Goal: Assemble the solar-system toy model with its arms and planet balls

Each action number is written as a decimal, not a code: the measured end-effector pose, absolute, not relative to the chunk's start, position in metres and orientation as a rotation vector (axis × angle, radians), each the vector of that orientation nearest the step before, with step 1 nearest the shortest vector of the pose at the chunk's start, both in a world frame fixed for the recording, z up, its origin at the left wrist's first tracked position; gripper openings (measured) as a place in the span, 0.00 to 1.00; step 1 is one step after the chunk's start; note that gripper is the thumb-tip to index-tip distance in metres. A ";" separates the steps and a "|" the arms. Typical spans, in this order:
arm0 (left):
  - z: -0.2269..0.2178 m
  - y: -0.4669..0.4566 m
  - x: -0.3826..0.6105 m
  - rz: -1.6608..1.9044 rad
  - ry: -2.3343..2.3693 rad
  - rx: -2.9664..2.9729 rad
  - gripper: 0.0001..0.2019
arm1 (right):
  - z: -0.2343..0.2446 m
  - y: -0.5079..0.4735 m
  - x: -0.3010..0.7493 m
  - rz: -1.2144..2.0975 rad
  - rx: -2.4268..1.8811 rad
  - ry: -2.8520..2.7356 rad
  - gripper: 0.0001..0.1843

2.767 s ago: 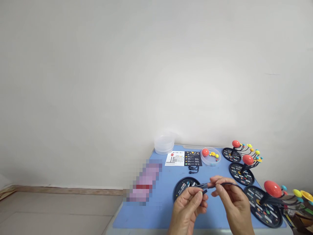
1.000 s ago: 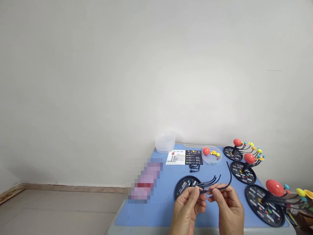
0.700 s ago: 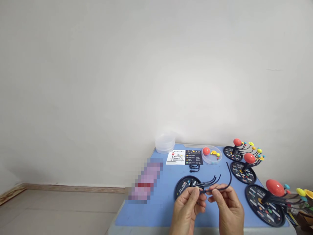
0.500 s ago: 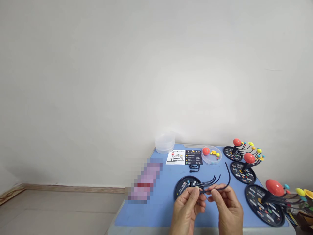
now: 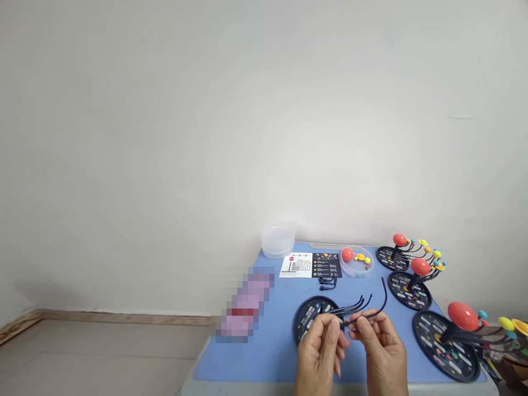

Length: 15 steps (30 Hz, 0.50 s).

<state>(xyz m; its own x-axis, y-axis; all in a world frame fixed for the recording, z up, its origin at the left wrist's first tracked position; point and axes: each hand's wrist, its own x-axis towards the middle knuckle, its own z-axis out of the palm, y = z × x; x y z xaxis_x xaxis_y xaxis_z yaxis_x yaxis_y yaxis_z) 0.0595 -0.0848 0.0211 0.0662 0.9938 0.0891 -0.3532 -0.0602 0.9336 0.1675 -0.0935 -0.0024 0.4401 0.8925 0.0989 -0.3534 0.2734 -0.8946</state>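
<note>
Against the white wall (image 5: 165,137), a blue table (image 5: 256,360) with planet models (image 5: 421,267)

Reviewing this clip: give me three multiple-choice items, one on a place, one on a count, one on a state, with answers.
1. Where is the clear round plastic dish? A) far table edge B) floor C) left hand
2. How many red-ball solar-system models stand at right? A) two B) three C) four
3. What do the left hand and right hand hold? A) black bendable arms B) a red ball C) nothing

1 A: it sits far back on the blue table.
2 B: three stand on black discs.
3 A: fingers grip them.
</note>
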 end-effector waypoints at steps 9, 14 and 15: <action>0.008 -0.079 0.058 1.331 0.867 1.125 0.21 | -0.004 -0.091 0.168 0.955 -0.939 -0.694 0.15; 0.008 -0.081 0.056 1.339 0.906 1.227 0.18 | 0.001 -0.093 0.169 0.946 -0.947 -0.729 0.14; 0.008 -0.081 0.057 1.333 0.908 1.234 0.18 | 0.002 -0.093 0.170 0.943 -0.944 -0.734 0.14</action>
